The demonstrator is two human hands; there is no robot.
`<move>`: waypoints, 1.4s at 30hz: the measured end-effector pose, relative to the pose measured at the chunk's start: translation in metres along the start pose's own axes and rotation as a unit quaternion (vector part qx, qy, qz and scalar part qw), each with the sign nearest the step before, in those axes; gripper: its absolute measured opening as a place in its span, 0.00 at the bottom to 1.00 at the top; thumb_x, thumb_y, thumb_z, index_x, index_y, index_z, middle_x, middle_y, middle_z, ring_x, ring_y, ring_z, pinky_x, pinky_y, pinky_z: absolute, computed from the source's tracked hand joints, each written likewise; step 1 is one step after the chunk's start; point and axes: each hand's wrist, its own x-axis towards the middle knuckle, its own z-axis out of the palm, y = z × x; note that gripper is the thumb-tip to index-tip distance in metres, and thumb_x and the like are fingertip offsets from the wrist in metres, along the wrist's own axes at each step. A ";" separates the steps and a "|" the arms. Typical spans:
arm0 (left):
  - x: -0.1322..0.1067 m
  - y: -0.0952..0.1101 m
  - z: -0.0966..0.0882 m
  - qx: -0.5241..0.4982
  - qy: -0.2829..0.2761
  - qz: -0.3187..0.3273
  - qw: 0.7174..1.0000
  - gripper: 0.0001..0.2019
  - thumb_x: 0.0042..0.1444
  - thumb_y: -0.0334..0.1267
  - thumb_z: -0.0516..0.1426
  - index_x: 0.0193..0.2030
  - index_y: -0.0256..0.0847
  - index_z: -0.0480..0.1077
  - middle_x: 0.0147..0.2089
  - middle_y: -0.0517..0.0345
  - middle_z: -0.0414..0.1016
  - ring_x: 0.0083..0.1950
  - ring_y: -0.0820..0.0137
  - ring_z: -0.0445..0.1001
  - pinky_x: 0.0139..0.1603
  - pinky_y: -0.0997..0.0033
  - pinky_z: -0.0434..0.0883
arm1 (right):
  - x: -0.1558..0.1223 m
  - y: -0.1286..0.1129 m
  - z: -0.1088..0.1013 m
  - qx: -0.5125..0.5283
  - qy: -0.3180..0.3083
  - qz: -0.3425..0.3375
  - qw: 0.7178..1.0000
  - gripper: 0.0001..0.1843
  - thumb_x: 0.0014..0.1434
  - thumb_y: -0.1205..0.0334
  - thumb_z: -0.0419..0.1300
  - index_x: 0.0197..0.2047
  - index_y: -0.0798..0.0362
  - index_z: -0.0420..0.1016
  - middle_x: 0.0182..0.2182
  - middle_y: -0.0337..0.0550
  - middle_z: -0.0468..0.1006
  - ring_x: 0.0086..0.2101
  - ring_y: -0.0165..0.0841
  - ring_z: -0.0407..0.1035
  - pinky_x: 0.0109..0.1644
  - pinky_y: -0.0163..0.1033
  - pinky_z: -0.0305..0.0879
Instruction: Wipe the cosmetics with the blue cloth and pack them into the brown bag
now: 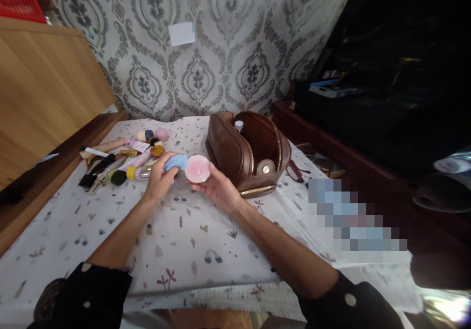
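My left hand (160, 178) is closed around a light blue cloth (175, 162), bunched up in the fingers. Right beside it, my right hand (221, 190) grips a small round pink container (197, 168) by its rim, tilted so that its pink inner face shows. Whether the cloth touches the container I cannot tell. Behind my right hand stands a brown toiletry bag (231, 154) with its zipped top gaping, and a white-capped bottle (239, 125) pokes out of it. Left of my hands lie several cosmetics, among them a yellow-capped bottle (137, 173) and a pink makeup sponge (162, 134).
A patterned white cloth (176, 250) covers the table. Makeup brushes (117, 177) lie at the left, near a wooden cabinet (47, 73). Dark red glasses (296, 172) rest right of the bag. Patterned wallpaper (198, 73) covers the wall behind.
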 end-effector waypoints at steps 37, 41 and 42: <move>-0.010 -0.013 0.012 0.048 -0.042 -0.021 0.998 0.13 0.55 0.40 0.55 0.46 0.44 0.74 0.47 0.55 0.78 0.50 0.58 0.74 0.55 0.58 0.70 | -0.025 -0.157 0.008 -0.407 0.098 -0.337 0.843 0.15 0.56 0.54 0.66 0.44 0.47 0.69 0.45 0.42 0.72 0.52 0.40 0.64 0.53 0.49 0.74; -0.012 -0.016 0.014 0.057 -0.065 -0.012 0.996 0.13 0.55 0.41 0.55 0.46 0.45 0.74 0.46 0.55 0.79 0.48 0.57 0.75 0.52 0.58 0.71 | -0.015 -0.182 -0.012 -0.578 0.173 -0.339 0.722 0.14 0.55 0.68 0.63 0.45 0.50 0.69 0.41 0.45 0.75 0.50 0.45 0.67 0.62 0.58 0.62; -0.012 -0.016 0.015 0.061 -0.069 -0.010 0.996 0.14 0.55 0.42 0.55 0.46 0.45 0.75 0.45 0.55 0.79 0.47 0.57 0.76 0.51 0.58 0.71 | -0.012 -0.183 -0.015 -0.613 0.173 -0.317 0.703 0.15 0.55 0.70 0.61 0.46 0.50 0.69 0.39 0.46 0.76 0.48 0.46 0.69 0.62 0.58 0.62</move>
